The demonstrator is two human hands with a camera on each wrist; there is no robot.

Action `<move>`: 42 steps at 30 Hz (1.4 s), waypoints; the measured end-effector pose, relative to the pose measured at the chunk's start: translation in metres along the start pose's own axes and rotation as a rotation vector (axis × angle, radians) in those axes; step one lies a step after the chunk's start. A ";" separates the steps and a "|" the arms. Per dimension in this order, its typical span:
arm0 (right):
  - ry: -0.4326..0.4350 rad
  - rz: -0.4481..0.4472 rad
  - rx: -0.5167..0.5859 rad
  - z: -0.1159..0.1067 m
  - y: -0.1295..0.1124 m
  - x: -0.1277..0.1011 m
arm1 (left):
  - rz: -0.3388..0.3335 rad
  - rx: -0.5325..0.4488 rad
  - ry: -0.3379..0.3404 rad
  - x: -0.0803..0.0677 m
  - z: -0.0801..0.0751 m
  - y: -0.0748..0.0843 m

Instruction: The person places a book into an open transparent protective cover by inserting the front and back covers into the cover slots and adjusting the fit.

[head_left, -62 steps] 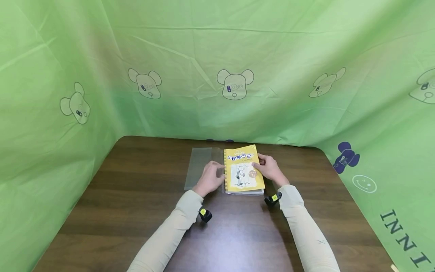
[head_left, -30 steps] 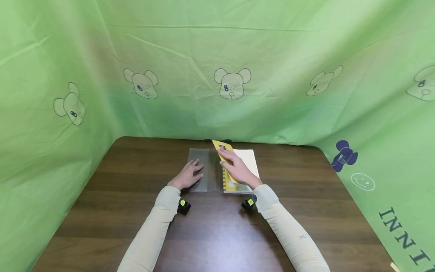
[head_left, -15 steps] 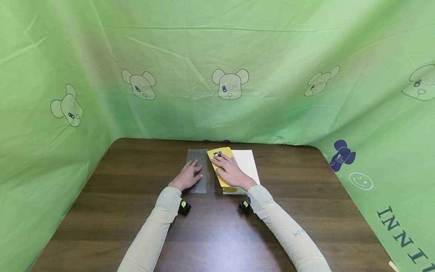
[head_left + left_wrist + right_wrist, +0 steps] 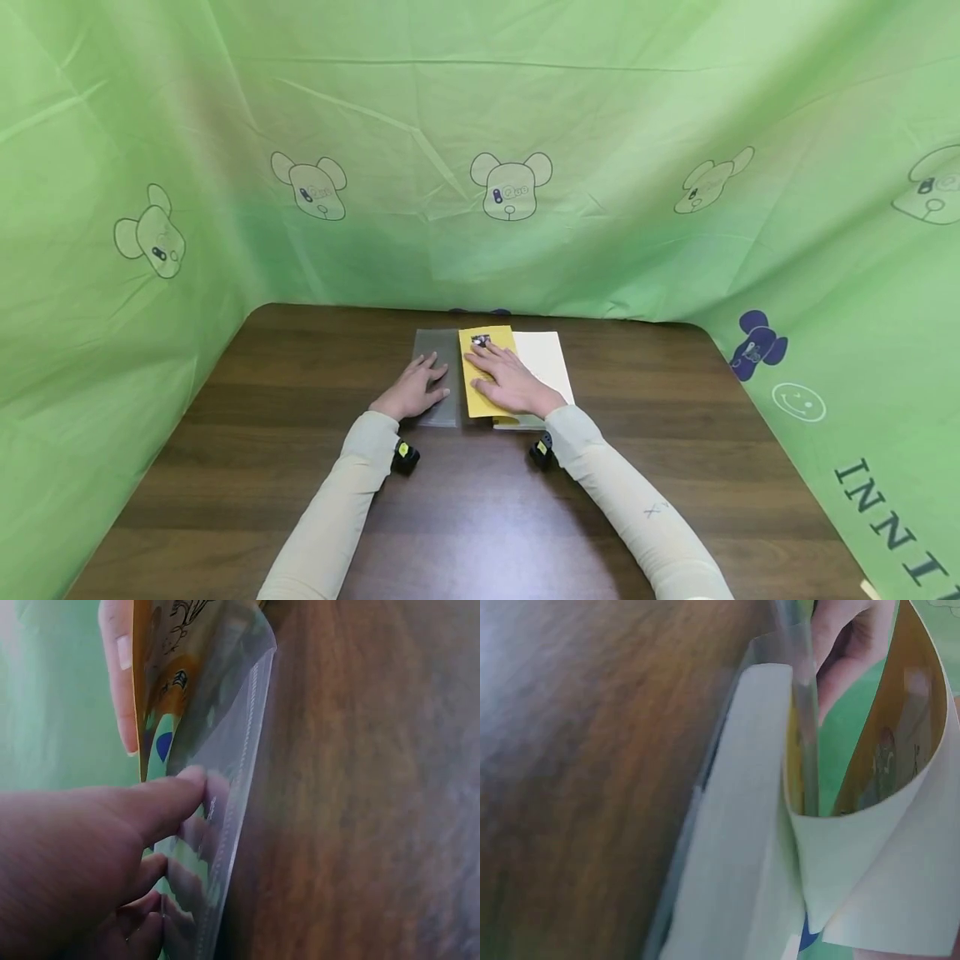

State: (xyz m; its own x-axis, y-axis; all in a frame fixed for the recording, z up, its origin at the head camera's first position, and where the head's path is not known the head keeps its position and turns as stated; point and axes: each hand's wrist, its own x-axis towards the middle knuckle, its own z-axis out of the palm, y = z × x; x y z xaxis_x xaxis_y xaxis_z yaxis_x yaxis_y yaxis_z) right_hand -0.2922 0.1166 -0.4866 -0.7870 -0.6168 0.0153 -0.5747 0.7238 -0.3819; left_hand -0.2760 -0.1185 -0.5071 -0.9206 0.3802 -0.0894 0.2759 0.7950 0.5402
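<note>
A yellow book lies at the far middle of the table, its front cover (image 4: pixel 483 407) folded over to the left and its white page (image 4: pixel 543 358) bared. My right hand (image 4: pixel 517 387) rests on that cover with fingers extended. Left of it, my left hand (image 4: pixel 408 393) lies with spread fingers on a clear plastic book cover (image 4: pixel 437 340). Seen from the left wrist, the plastic sleeve (image 4: pixel 251 697) runs under my fingers, beside the raised yellow cover (image 4: pixel 172 645). In the right wrist view, the book cover (image 4: pixel 870 855) bends away from the page block (image 4: pixel 735 772).
A dark wooden table (image 4: pixel 480 500) spreads in front of and to both sides of the book. Green printed cloth (image 4: pixel 510 267) hangs behind and along both sides. Black wrist cameras (image 4: pixel 406 458) are strapped to both wrists.
The right hand has turned the yellow front cover over to the left and now lies on it. My left hand has moved from the book's spine leftward onto the plastic cover.
</note>
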 end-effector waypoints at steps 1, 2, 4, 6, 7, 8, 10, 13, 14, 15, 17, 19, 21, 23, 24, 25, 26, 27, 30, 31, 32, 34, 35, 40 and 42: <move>0.001 -0.002 0.003 0.000 0.001 0.000 | -0.005 0.001 -0.007 0.000 0.000 0.000; 0.000 -0.002 0.007 0.001 0.002 0.000 | -0.009 0.000 -0.013 0.001 -0.001 0.000; -0.004 -0.003 0.013 0.001 0.003 0.000 | -0.016 0.001 -0.023 0.001 -0.002 0.000; -0.009 -0.008 0.013 0.002 0.005 0.001 | -0.024 -0.003 -0.024 0.001 -0.002 0.000; -0.012 -0.011 0.014 0.002 0.006 0.001 | -0.023 -0.005 -0.021 0.001 -0.002 0.000; -0.016 -0.011 0.008 0.003 0.006 0.001 | -0.022 -0.005 -0.018 0.001 -0.003 0.001; -0.017 -0.014 -0.002 0.003 0.007 0.002 | -0.026 -0.007 -0.014 0.000 -0.003 0.001; -0.018 -0.010 -0.013 0.003 0.007 0.001 | -0.027 -0.009 -0.008 0.000 -0.003 0.001; -0.018 -0.004 -0.021 0.003 0.007 0.000 | -0.029 -0.013 -0.009 0.000 -0.002 0.001; -0.017 -0.001 -0.025 0.003 0.007 0.000 | -0.031 -0.017 -0.008 0.000 -0.002 0.001; -0.022 0.010 -0.029 0.004 0.007 -0.002 | -0.031 -0.021 -0.006 0.000 -0.001 0.001; -0.026 0.019 -0.027 0.004 0.007 -0.003 | -0.029 -0.024 -0.004 0.000 0.000 0.001; -0.028 0.022 -0.024 0.005 0.008 -0.003 | -0.024 -0.023 -0.002 0.001 0.000 0.001; -0.034 0.022 -0.025 0.006 0.009 -0.003 | -0.022 -0.023 -0.002 0.000 0.000 0.001; -0.037 0.023 -0.028 0.006 0.009 -0.003 | -0.019 -0.024 0.001 0.000 0.000 0.001; -0.038 0.023 -0.030 0.006 0.010 -0.003 | -0.016 -0.025 0.004 0.000 0.000 0.001; -0.039 0.025 -0.035 0.006 0.010 -0.003 | -0.014 -0.024 0.003 0.000 0.000 0.001; -0.040 0.026 -0.038 0.006 0.010 -0.003 | -0.010 -0.024 0.005 0.000 0.000 0.001; -0.045 0.024 -0.047 0.007 0.010 -0.004 | -0.012 -0.026 0.001 0.001 0.001 0.000; -0.047 0.024 -0.050 0.007 0.010 -0.004 | -0.015 -0.030 -0.003 0.001 0.001 -0.001; -0.050 0.025 -0.054 0.007 0.009 -0.003 | -0.016 -0.030 -0.008 0.002 0.002 -0.001; -0.054 0.025 -0.057 0.007 0.008 -0.003 | -0.020 -0.034 -0.013 0.001 0.002 -0.002; -0.057 0.026 -0.061 0.007 0.008 -0.003 | -0.022 -0.035 -0.015 0.001 0.002 -0.002; -0.068 0.037 -0.086 0.008 0.006 -0.002 | -0.017 -0.037 -0.019 0.000 0.001 -0.002; -0.071 0.039 -0.091 0.008 0.006 -0.002 | -0.013 -0.034 -0.023 0.000 0.001 -0.002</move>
State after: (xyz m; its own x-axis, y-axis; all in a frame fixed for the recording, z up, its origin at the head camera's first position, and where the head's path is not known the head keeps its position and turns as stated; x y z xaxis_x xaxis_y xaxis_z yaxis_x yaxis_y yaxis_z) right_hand -0.2924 0.1193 -0.4967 -0.7931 -0.6056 -0.0651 -0.5642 0.7708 -0.2959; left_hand -0.2764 -0.1196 -0.5090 -0.9174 0.3808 -0.1154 0.2538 0.7834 0.5673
